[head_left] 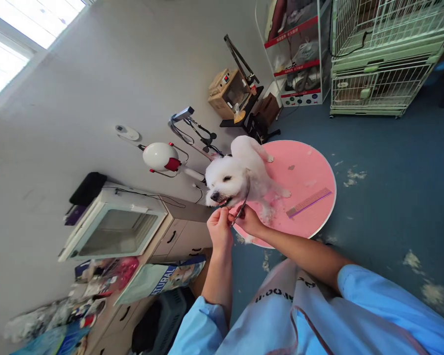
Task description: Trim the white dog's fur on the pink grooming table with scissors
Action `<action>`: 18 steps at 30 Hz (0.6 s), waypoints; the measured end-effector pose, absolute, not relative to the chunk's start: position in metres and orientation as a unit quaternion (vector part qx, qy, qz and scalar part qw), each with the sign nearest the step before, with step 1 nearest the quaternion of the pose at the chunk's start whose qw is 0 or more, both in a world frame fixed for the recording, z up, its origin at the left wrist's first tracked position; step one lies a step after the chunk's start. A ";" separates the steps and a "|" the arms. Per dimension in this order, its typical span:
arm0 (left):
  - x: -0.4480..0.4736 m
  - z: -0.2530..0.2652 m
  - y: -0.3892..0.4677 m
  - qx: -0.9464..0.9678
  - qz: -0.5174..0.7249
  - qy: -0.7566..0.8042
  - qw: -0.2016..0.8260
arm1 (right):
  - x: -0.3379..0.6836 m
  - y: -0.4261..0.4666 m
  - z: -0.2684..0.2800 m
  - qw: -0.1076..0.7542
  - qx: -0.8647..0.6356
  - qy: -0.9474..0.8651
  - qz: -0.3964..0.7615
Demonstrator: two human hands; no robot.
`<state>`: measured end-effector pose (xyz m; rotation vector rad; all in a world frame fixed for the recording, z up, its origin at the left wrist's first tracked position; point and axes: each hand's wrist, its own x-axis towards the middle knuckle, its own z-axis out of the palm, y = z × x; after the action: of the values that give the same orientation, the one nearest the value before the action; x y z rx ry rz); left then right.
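Observation:
A white fluffy dog (253,167) is on a round pink grooming table (299,162), its head turned to the left and its mouth slightly open. My right hand (249,220) grips a pair of scissors (240,210), whose blades point up beside the dog's cheek. Just under the dog's chin, my left hand (221,226) is closed in a pinch near the scissor handles; whatever is between its fingers is too small to make out. A metal comb with a purple spine (309,203) lies on the table to the right of the dog.
Behind the dog stand a grooming arm (183,114) and a white-and-red lamp-like device (161,157). Cabinets (177,236) with a white glass-fronted box (120,231) line the left. Wire cages (385,84) and a shelf rack (299,54) are at the back right.

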<state>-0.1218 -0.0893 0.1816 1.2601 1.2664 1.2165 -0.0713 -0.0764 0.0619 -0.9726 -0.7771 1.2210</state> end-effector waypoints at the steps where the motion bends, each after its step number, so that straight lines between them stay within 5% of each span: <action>1: -0.122 0.183 -0.089 0.519 0.494 0.521 0.464 | -0.070 -0.077 0.062 0.647 -0.422 -0.346 0.532; 18: -0.112 0.215 -0.085 0.591 0.433 0.541 0.414 | -0.078 -0.084 0.074 0.654 -0.442 -0.334 0.516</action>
<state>-0.1119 -0.0850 0.2150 1.4844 1.3590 1.0885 -0.0777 -0.0840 0.0738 -1.0015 -0.7572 1.1697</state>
